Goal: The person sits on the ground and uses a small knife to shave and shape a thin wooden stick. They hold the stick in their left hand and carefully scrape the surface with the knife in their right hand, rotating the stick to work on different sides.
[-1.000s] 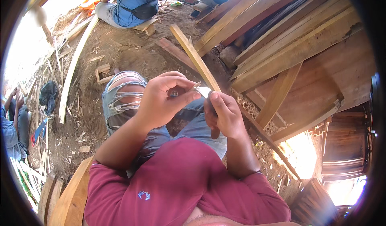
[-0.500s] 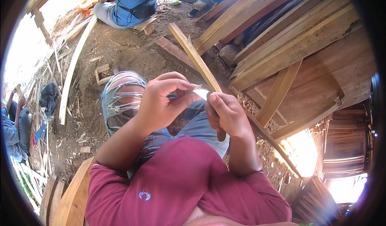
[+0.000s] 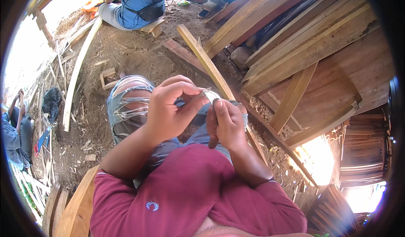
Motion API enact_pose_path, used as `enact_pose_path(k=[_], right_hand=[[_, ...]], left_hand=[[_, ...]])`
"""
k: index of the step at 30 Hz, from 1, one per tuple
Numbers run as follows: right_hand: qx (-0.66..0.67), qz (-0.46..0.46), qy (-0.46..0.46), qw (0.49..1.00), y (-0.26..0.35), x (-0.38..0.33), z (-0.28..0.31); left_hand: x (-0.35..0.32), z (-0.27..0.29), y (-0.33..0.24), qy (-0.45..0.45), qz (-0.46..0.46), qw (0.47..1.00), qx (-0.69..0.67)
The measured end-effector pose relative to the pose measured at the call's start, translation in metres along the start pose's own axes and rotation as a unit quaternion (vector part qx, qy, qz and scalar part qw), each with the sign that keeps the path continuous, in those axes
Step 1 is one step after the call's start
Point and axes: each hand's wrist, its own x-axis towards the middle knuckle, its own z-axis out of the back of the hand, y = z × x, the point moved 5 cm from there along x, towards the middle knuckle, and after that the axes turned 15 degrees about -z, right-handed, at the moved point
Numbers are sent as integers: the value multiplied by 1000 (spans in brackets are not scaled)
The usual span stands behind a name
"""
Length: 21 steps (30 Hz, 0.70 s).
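A small, thin, whitish piece like paper or film (image 3: pixel 211 95) spans the gap between my hands, above my lap. Its far left end is pinched by the thumb and forefinger of my left hand (image 3: pixel 171 106). Against its near right end, my right hand (image 3: pixel 228 123) presses thumb and fingers together. The piece looks curved and partly see-through at the left; its exact kind is too small to make out. Below are my knees in torn blue jeans (image 3: pixel 128 100).
A long squared timber (image 3: pixel 206 64) lies just beyond my hands. Stacked planks (image 3: pixel 312 39) rise at the right. A person in blue (image 3: pixel 143 5) sits at the far left, another person (image 3: pixel 14 131) at the left edge. Wood strips (image 3: pixel 80 76) and shavings litter the dirt floor.
My right hand has shifted left and slightly nearer to me, closer to my left hand. The whitish piece now appears narrower and more tilted. My left hand has barely moved.
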Motion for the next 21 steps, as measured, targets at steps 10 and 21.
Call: enact_pose_path(k=[10, 21], right_hand=[[29, 49, -18, 998, -1, 0, -13], [166, 142, -1, 976, 1, 11, 10]], left_hand=[[-1, 0, -1, -11, 21, 1000, -17], [2, -5, 0, 13, 46, 999, -27]])
